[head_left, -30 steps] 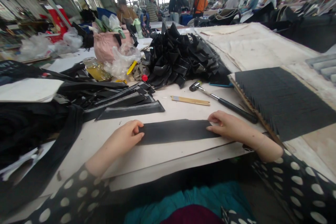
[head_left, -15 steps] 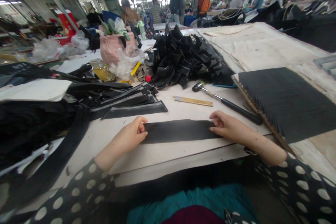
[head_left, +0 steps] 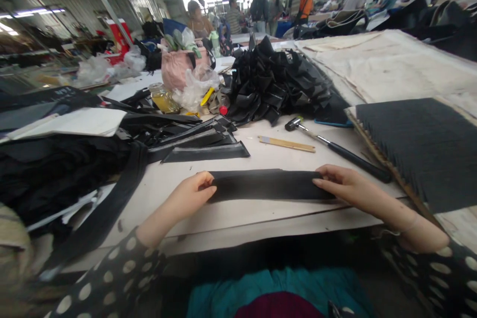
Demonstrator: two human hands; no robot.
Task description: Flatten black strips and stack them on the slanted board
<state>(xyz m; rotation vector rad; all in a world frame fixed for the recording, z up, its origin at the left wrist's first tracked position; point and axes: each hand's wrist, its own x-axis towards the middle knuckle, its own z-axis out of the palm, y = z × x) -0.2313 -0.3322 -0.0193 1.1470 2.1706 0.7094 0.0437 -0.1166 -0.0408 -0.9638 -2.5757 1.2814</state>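
Observation:
A flat black strip of material (head_left: 264, 185) stretches sideways between my two hands, just over the pale work surface (head_left: 238, 218). My left hand (head_left: 196, 190) pinches its left end, thumb toward me and fingers at the far side. At the right end my right hand (head_left: 335, 181) grips the strip the same way, with some fingers tucked behind it. Beyond the strip lie a flat yellowish wooden stick (head_left: 286, 144) and a hammer (head_left: 339, 151) with a black handle. Several black strips with pale edges (head_left: 206, 151) lie past my left hand.
A large heap of black pieces (head_left: 276, 82) stands at the back, beside a pink bag (head_left: 174, 69) and a jar of yellow liquid (head_left: 163, 98). On the right rests a stack of dark sheets (head_left: 421, 149); black material (head_left: 63, 169) is piled left. People stand far off.
The view has swung slightly left, so things appear farther right. Both hands now hold the strip's ends more firmly, with the right fingers closed behind its edge.

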